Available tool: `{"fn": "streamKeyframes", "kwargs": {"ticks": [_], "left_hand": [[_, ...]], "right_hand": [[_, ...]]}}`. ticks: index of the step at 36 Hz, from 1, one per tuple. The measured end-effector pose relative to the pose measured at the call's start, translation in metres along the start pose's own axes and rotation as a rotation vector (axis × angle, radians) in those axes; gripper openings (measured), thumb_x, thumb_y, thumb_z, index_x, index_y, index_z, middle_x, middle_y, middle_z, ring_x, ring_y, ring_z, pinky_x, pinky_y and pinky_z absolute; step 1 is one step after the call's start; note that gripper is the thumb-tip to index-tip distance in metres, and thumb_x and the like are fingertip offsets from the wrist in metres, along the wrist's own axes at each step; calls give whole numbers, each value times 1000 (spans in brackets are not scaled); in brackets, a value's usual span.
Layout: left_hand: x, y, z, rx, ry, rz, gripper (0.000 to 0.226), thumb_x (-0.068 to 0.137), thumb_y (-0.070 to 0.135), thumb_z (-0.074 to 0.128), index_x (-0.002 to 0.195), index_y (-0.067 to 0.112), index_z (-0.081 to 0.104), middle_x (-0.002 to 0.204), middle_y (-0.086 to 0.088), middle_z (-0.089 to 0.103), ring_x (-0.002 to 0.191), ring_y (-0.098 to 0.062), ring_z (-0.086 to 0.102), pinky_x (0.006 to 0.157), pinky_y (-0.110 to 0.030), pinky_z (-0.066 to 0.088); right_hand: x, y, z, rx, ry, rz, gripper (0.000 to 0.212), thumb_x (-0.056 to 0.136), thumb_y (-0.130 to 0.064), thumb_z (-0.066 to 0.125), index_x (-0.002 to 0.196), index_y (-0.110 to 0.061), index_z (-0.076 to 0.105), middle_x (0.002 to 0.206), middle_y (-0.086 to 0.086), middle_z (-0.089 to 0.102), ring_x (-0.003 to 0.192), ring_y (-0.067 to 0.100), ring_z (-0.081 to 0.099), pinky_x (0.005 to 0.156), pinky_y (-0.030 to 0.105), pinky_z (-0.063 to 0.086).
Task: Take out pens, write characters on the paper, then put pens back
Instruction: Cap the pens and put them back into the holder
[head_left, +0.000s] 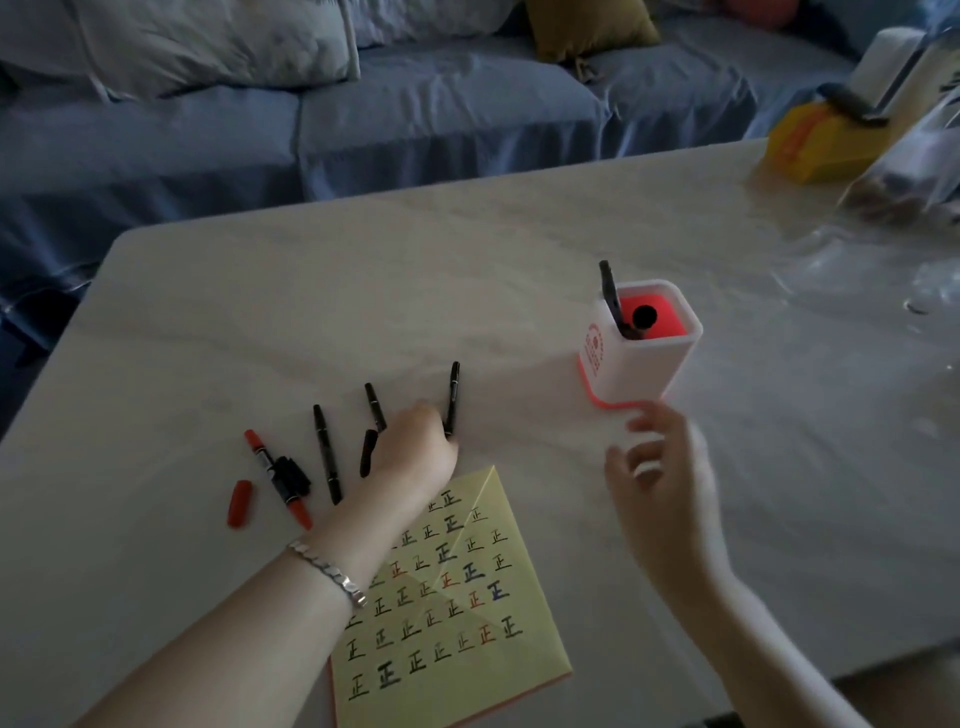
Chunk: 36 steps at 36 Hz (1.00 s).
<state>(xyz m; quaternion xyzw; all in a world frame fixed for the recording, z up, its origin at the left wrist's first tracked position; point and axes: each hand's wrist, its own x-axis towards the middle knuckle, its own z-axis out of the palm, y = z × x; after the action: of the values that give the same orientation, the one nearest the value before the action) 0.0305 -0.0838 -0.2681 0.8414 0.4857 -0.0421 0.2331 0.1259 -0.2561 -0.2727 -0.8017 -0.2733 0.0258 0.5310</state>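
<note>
My left hand (415, 447) lies on the table with its fingers curled round the lower end of a black pen (453, 387) that points away from me. Left of it lie another black pen (375, 405), a loose black cap (368, 452), a long black pen (326, 454), a red double-ended marker (278, 478) and a red cap (239, 503). My right hand (657, 467) hovers, blurred, with fingers loosely spread, just in front of the white and red pen holder (639, 364), which has a black pen (609, 291) standing in it. The yellow paper (452, 613) bears several written characters.
The pale table (519, 249) ends in an edge at the left and back. A blue sofa (363, 119) stands behind it. At the far right are a yellow box (815, 145) and clear plastic bags (904, 176).
</note>
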Motion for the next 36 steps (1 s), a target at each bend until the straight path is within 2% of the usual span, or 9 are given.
{"fn": "streamKeyframes", "kwargs": {"ticks": [6,9,13,17,23,26,30,33,36], "left_hand": [[2,-2,-1,-4,-102,-28,16,91,19,50,79,8,50,85,-12,60,74,-26,58,47,-27,30],[-2,-5,-2,12,-111,-13,29,92,15,48,65,13,37,64,-4,44,53,-16,42,43,-26,24],[-13,-7,-9,-142,-138,6,31,92,25,52,68,11,36,64,-1,43,53,-15,40,46,-25,29],[-34,-10,-21,-316,-220,125,34,87,35,59,89,1,60,75,-10,63,63,-22,57,61,-30,44],[-69,-23,-34,-404,-219,232,23,86,39,59,96,19,62,86,1,69,79,-14,65,75,-35,54],[-76,-35,-32,-514,-127,246,19,84,37,61,99,25,64,87,14,66,81,3,60,73,-15,48],[-81,-52,-26,-661,46,204,29,81,30,64,110,23,65,88,18,64,76,10,57,68,-1,41],[-90,-57,-21,-867,36,173,37,75,27,65,111,18,63,75,12,68,62,8,60,58,-4,43],[-99,-58,-15,-1011,3,157,37,70,26,65,106,25,59,74,1,72,62,-2,64,52,-14,48]], "right_hand": [[-34,-2,28,57,-360,217,28,84,-6,54,89,-33,56,77,-7,62,62,-2,54,54,9,43],[-32,-10,42,30,-431,324,19,85,-11,52,94,-25,62,79,-6,64,64,3,57,50,6,42],[-23,-26,54,93,-436,372,16,85,-14,54,94,-21,66,77,-4,66,58,7,55,49,12,44],[-14,-43,54,237,-443,411,14,86,-27,59,92,-17,67,59,-7,56,49,7,46,50,23,39],[-16,-60,50,332,-497,346,14,86,-24,60,75,-15,64,42,-11,46,41,6,37,43,20,30],[-20,-62,47,319,-468,320,19,87,-22,59,70,-14,62,46,-8,47,42,7,37,43,19,31],[-23,-60,38,325,-383,330,15,86,-19,59,76,-11,67,61,-4,63,51,5,52,50,15,44],[-25,-60,31,501,-301,366,13,86,-9,56,79,-14,65,66,-2,69,61,4,63,56,14,50],[-29,-65,23,761,-241,390,11,81,-7,57,92,-10,60,70,1,71,69,10,68,61,17,54]]}}
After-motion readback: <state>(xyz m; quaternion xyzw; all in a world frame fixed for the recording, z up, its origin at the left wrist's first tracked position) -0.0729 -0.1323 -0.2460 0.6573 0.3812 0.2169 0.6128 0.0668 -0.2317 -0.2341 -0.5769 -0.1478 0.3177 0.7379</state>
